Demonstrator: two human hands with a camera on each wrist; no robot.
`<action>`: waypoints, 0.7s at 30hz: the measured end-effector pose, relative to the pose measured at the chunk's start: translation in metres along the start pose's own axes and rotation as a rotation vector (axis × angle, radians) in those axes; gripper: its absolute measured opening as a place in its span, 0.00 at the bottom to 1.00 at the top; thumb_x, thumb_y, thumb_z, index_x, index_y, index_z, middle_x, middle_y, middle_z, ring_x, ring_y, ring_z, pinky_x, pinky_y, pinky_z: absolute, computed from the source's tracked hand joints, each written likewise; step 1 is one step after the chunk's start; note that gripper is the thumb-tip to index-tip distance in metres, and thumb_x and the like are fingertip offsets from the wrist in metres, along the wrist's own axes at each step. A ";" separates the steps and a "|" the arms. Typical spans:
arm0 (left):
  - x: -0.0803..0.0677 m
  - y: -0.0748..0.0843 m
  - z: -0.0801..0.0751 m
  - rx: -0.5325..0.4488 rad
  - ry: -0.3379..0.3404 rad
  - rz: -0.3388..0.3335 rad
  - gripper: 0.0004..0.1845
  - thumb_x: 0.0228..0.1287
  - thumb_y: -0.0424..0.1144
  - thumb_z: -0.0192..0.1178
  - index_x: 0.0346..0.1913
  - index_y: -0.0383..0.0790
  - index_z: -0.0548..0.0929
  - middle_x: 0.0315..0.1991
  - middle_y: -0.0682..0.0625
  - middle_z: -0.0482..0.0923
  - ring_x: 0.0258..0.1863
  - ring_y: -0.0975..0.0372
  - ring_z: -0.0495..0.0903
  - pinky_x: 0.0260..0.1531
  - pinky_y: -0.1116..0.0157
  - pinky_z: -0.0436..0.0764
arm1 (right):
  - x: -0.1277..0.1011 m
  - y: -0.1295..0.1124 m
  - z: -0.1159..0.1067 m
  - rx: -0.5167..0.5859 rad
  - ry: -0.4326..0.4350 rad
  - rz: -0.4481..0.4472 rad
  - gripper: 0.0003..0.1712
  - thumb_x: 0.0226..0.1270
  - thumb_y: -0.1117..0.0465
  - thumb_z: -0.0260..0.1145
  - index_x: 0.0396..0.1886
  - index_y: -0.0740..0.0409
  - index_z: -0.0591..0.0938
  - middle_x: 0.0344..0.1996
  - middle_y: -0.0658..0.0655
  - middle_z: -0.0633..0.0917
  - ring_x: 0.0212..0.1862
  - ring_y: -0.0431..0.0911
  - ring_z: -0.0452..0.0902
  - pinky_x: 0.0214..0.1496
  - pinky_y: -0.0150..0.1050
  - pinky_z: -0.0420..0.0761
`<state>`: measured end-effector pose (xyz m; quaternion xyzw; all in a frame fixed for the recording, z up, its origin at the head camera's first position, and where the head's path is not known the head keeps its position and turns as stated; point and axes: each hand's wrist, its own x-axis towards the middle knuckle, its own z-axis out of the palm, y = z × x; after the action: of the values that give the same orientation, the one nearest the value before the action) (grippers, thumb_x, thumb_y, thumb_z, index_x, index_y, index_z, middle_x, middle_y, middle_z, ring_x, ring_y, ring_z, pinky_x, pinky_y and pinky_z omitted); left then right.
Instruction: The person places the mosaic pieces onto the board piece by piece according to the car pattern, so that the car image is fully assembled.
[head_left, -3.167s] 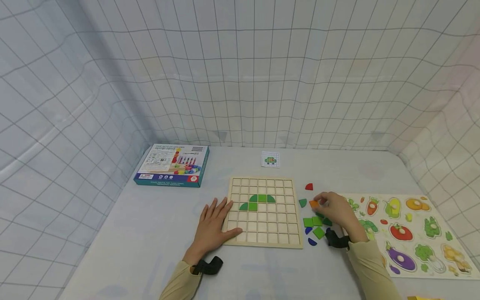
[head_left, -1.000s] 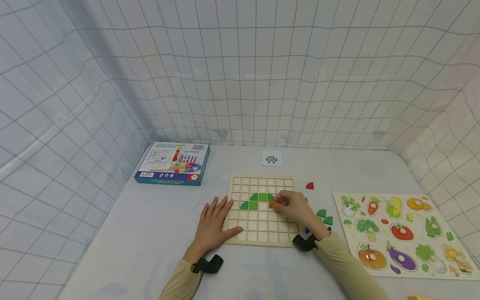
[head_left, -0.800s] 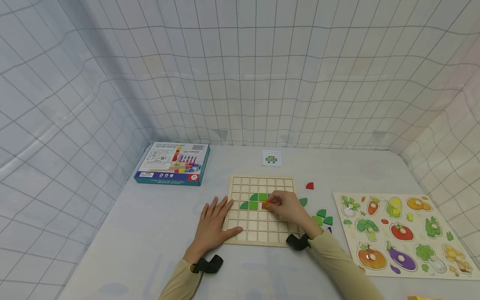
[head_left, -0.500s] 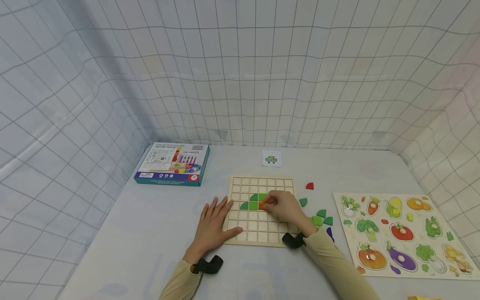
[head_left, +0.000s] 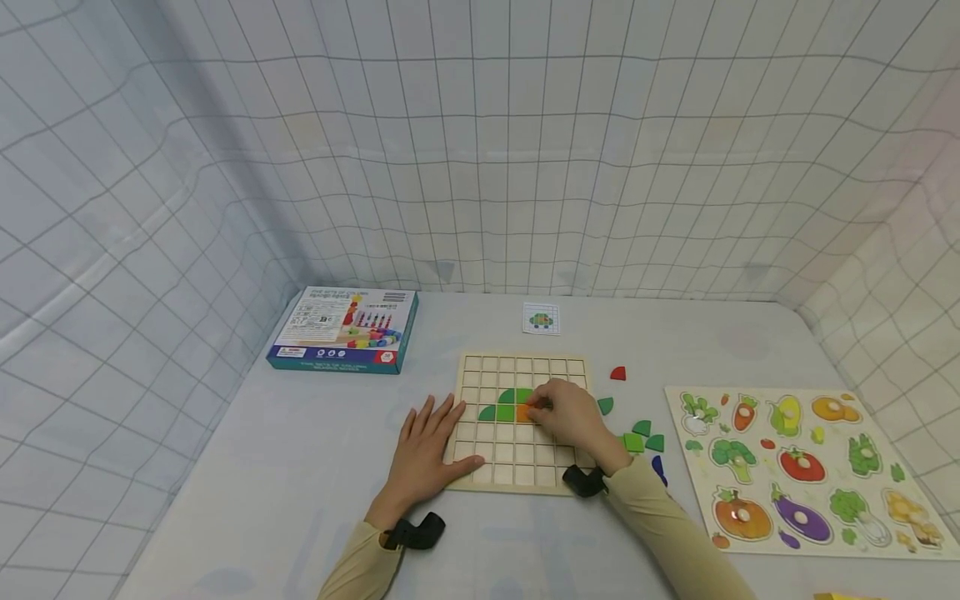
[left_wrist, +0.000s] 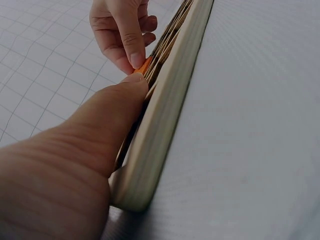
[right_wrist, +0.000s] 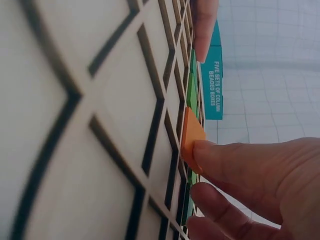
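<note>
Grid-cloth booth, pale tabletop [head_left: 300,467]; left hand [head_left: 427,450] flat, steadying the grid board [head_left: 525,483]; right hand [head_left: 570,414] pinches an orange tile [right_wrist: 191,137], tilted into its cell; I count four green tiles [head_left: 505,412] seated; several loose pieces [head_left: 637,437] remain.
</note>
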<state>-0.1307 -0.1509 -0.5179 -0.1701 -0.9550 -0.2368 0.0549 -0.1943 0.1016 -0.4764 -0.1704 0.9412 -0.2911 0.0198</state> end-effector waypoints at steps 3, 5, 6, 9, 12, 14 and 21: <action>0.000 0.000 0.000 -0.004 0.003 0.008 0.48 0.54 0.67 0.59 0.73 0.46 0.59 0.73 0.48 0.53 0.73 0.50 0.42 0.67 0.48 0.38 | 0.000 0.000 0.000 -0.012 0.006 -0.004 0.04 0.58 0.55 0.72 0.29 0.48 0.86 0.26 0.43 0.78 0.29 0.39 0.73 0.31 0.37 0.73; 0.000 0.000 0.000 -0.003 0.003 0.010 0.48 0.54 0.67 0.59 0.73 0.46 0.59 0.73 0.48 0.53 0.73 0.50 0.42 0.67 0.48 0.38 | 0.000 0.000 -0.001 -0.013 0.005 -0.005 0.04 0.57 0.55 0.72 0.28 0.48 0.86 0.25 0.43 0.77 0.28 0.39 0.72 0.29 0.36 0.73; 0.000 0.001 0.000 -0.002 0.002 0.010 0.48 0.54 0.67 0.59 0.73 0.46 0.59 0.73 0.48 0.53 0.73 0.50 0.42 0.67 0.48 0.38 | 0.000 -0.001 -0.001 -0.014 0.004 -0.006 0.04 0.57 0.56 0.73 0.27 0.48 0.86 0.24 0.43 0.77 0.27 0.38 0.71 0.29 0.36 0.72; 0.000 0.001 0.000 0.005 -0.005 0.001 0.48 0.54 0.67 0.59 0.73 0.46 0.59 0.73 0.48 0.52 0.73 0.50 0.42 0.67 0.48 0.38 | 0.000 -0.001 -0.001 -0.014 -0.006 -0.006 0.04 0.57 0.56 0.73 0.27 0.48 0.86 0.23 0.42 0.76 0.27 0.38 0.70 0.28 0.36 0.72; 0.000 0.002 0.000 0.010 -0.007 -0.005 0.48 0.54 0.67 0.59 0.73 0.46 0.59 0.73 0.48 0.52 0.73 0.50 0.42 0.67 0.48 0.38 | -0.001 -0.001 -0.002 -0.001 -0.019 -0.012 0.04 0.57 0.55 0.72 0.27 0.48 0.86 0.23 0.42 0.76 0.27 0.38 0.70 0.29 0.36 0.71; 0.000 0.002 -0.001 0.012 -0.008 -0.008 0.48 0.54 0.67 0.59 0.73 0.46 0.59 0.73 0.48 0.52 0.73 0.50 0.42 0.67 0.48 0.38 | -0.002 0.001 -0.003 0.018 -0.031 -0.030 0.03 0.58 0.56 0.71 0.28 0.49 0.86 0.23 0.42 0.77 0.27 0.38 0.70 0.30 0.36 0.72; 0.000 0.002 -0.001 0.012 -0.002 -0.010 0.48 0.53 0.67 0.59 0.73 0.46 0.60 0.73 0.48 0.53 0.73 0.50 0.42 0.67 0.48 0.38 | -0.008 0.016 -0.017 0.100 -0.078 -0.119 0.05 0.62 0.60 0.68 0.37 0.53 0.87 0.27 0.42 0.78 0.29 0.39 0.71 0.31 0.36 0.73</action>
<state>-0.1299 -0.1501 -0.5159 -0.1654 -0.9572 -0.2312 0.0538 -0.1943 0.1252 -0.4715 -0.2360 0.9121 -0.3318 0.0474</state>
